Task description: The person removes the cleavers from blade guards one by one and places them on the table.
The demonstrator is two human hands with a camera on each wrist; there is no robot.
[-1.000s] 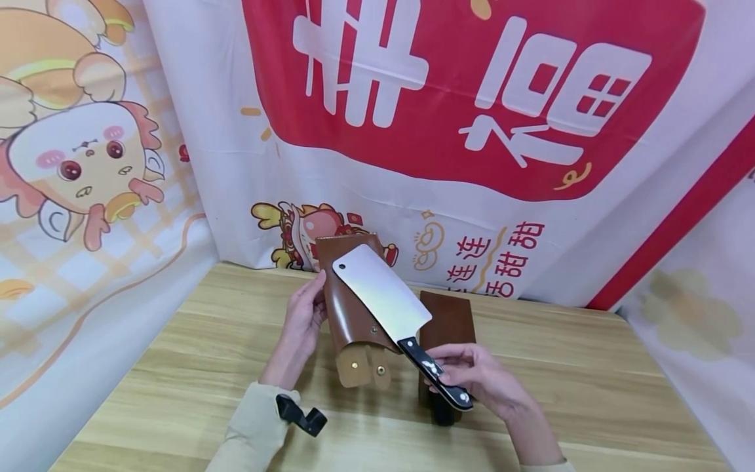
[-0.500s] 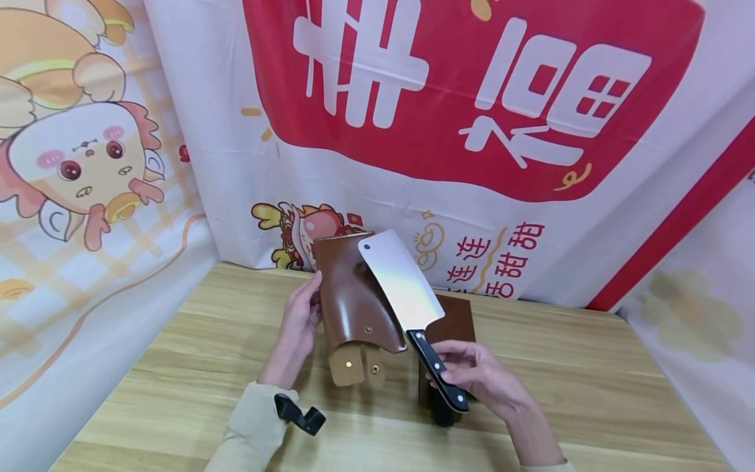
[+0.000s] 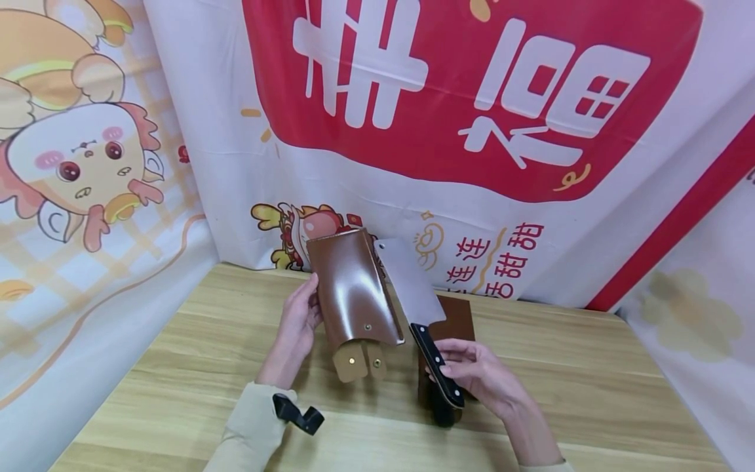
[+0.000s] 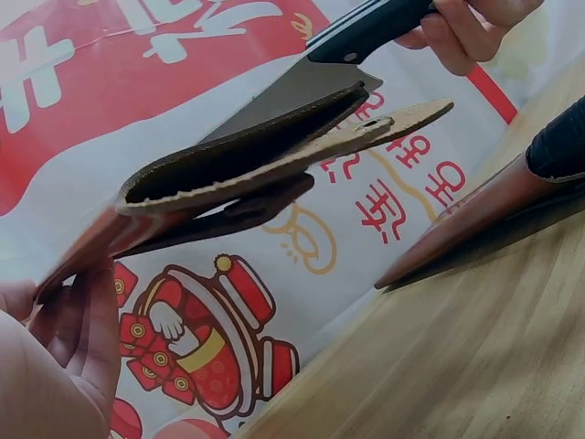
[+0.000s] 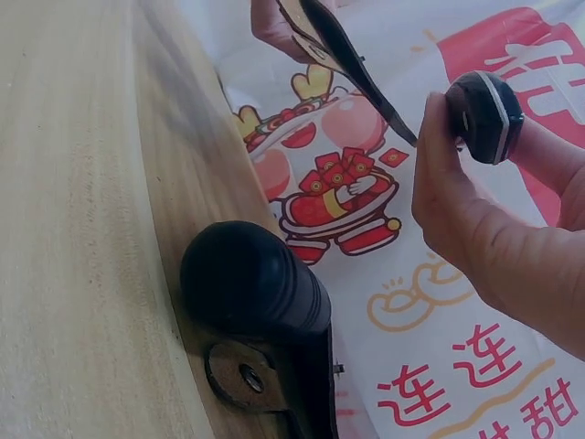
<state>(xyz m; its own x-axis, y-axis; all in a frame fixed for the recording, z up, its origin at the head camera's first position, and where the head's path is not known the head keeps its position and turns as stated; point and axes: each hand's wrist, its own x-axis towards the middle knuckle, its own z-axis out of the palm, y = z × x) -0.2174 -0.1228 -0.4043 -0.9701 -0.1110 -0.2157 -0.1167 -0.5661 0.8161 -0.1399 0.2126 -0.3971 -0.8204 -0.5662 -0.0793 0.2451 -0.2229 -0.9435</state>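
Note:
My left hand (image 3: 299, 318) grips the left edge of a glossy brown leather knife sheath (image 3: 354, 288), raised and tilted over the table. Two tan snap tabs hang from its near end; the left wrist view shows the sheath's mouth (image 4: 247, 169) gaping. In my right hand (image 3: 483, 373) is a cleaver (image 3: 409, 278), pinched by its black riveted handle (image 3: 438, 367). Its broad blade points away, just right of the sheath. From the right wrist, the handle's butt (image 5: 484, 117) shows between thumb and fingers.
Beneath the right hand, a second brown sheath (image 3: 461, 318) lies on the wooden table (image 3: 566, 393), with a black rounded handle (image 5: 251, 279) sticking out toward me. A printed white and red cloth (image 3: 389, 164) hangs behind the table; more cloth hangs at both sides.
The cleaver's blade has shifted right, from across the sheath's face to beside its right edge. The sheath has moved slightly left and turned a little.

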